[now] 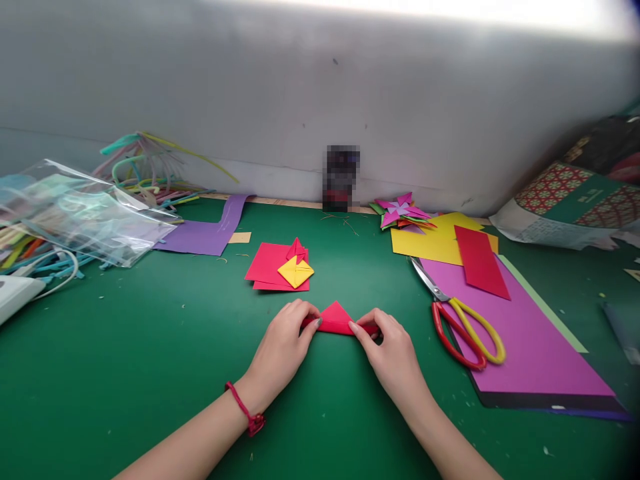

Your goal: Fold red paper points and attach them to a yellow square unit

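A red folded paper (336, 320) with a pointed top lies low over the green table, its two ends pinched between thumb and fingers. My left hand (293, 333) grips its left end, and a red cord bracelet circles that wrist. At the right end, my right hand (387, 337) holds the same paper, thumb pressed on the front. Just beyond it sit several red paper squares (265, 265), topped by a yellow folded piece (296, 272) and a small red folded piece (296, 249).
Scissors (440, 297) with red and yellow handles rest on purple sheets (530, 353) at right. Behind are yellow paper (415, 242), a red strip (481, 261) and folded paper stars (400, 208). A clear plastic bag (95, 213) and purple paper (200, 237) lie left.
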A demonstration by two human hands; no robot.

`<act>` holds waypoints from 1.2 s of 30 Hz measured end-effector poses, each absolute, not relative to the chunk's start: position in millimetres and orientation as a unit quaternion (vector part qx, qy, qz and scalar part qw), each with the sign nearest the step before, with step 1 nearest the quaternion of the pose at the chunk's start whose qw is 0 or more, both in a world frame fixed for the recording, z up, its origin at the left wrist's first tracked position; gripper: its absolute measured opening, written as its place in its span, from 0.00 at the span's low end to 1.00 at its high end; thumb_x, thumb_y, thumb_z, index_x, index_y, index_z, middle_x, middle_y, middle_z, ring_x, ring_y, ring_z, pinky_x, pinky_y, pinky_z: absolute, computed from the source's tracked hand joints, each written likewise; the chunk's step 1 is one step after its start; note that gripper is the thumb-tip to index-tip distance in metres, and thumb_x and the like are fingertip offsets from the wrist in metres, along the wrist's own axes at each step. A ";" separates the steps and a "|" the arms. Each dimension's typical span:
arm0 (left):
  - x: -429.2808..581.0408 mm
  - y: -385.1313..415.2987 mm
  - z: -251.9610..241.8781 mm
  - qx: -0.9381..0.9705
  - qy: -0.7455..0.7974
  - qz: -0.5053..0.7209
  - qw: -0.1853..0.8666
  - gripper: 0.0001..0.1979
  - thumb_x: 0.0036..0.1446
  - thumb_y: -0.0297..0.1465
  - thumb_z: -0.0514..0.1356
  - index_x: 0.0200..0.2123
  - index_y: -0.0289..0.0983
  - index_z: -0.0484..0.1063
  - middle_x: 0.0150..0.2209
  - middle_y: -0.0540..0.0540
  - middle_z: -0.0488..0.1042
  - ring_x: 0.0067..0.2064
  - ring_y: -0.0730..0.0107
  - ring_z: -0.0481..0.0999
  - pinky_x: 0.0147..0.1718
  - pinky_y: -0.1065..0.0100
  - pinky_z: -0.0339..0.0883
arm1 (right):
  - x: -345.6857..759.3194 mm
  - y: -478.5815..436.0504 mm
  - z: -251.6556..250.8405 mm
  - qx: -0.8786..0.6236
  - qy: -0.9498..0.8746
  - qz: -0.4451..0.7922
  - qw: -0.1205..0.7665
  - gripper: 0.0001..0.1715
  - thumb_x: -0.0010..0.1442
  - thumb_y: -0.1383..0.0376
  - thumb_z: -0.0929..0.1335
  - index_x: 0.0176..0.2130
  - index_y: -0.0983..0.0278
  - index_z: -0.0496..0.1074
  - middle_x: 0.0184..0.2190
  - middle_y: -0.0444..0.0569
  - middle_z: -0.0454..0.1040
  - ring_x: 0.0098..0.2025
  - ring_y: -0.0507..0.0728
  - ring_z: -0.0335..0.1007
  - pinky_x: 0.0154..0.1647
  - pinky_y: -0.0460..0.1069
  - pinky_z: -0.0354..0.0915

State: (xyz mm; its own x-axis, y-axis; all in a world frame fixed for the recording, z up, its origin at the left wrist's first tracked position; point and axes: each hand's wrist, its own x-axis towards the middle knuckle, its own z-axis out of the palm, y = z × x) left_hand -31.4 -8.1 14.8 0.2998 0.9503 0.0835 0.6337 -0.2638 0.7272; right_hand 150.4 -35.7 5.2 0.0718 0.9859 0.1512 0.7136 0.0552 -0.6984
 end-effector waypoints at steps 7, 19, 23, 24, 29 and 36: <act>-32.0 -8.0 16.0 0.756 0.508 0.260 0.321 0.07 0.57 0.27 0.48 0.35 0.39 0.64 0.35 0.48 0.67 0.38 0.69 0.67 0.36 0.67 0.63 | 149.9 -36.2 5.1 -0.659 -0.661 0.186 0.307 0.10 0.57 0.60 0.61 0.26 0.60 0.63 0.25 0.45 0.68 0.27 0.55 0.63 0.29 0.49 0.58; -29.4 -17.5 19.1 0.846 0.476 0.197 0.140 0.11 0.58 0.24 0.45 0.38 0.38 0.66 0.41 0.46 0.65 0.43 0.66 0.64 0.43 0.61 0.59 | 149.1 -35.5 9.7 -0.678 -0.653 0.202 0.271 0.11 0.56 0.59 0.63 0.25 0.60 0.64 0.25 0.42 0.69 0.29 0.54 0.63 0.31 0.48 0.56; -27.2 -29.5 19.6 0.895 0.418 0.143 0.055 0.15 0.57 0.23 0.47 0.47 0.35 0.62 0.46 0.43 0.65 0.48 0.64 0.63 0.49 0.60 0.57 | 148.9 -34.1 9.0 -0.678 -0.651 0.206 0.272 0.11 0.55 0.58 0.63 0.25 0.60 0.64 0.25 0.42 0.70 0.29 0.54 0.63 0.31 0.48 0.56; -25.4 -34.0 19.2 0.902 0.412 0.124 0.032 0.17 0.56 0.22 0.46 0.50 0.34 0.61 0.46 0.42 0.65 0.48 0.63 0.63 0.49 0.60 0.57 | 149.0 -34.0 8.9 -0.678 -0.650 0.205 0.274 0.11 0.55 0.58 0.63 0.25 0.61 0.64 0.25 0.42 0.70 0.29 0.53 0.63 0.31 0.48 0.56; -13.2 -52.2 13.0 0.904 0.417 0.068 -0.068 0.20 0.58 0.24 0.44 0.54 0.28 0.56 0.53 0.36 0.61 0.54 0.55 0.59 0.51 0.55 0.55 | 149.6 -33.9 8.8 -0.677 -0.655 0.196 0.274 0.10 0.55 0.59 0.63 0.25 0.61 0.64 0.24 0.42 0.70 0.29 0.53 0.64 0.31 0.48 0.56; -9.8 -53.7 12.8 0.901 0.430 0.048 -0.025 0.22 0.60 0.36 0.41 0.55 0.35 0.54 0.51 0.38 0.63 0.53 0.53 0.60 0.49 0.51 0.56 | 148.1 -33.1 7.9 -0.686 -0.647 0.195 0.268 0.10 0.55 0.59 0.63 0.25 0.61 0.65 0.24 0.42 0.70 0.29 0.54 0.64 0.30 0.48 0.56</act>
State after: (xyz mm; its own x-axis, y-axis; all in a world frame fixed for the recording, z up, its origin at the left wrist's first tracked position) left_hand -9.8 -53.7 12.8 0.6251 0.7732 0.1071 0.7779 -0.6284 -0.0038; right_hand 148.1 -33.1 7.9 0.0861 0.9931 0.0797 0.7841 -0.0182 -0.6204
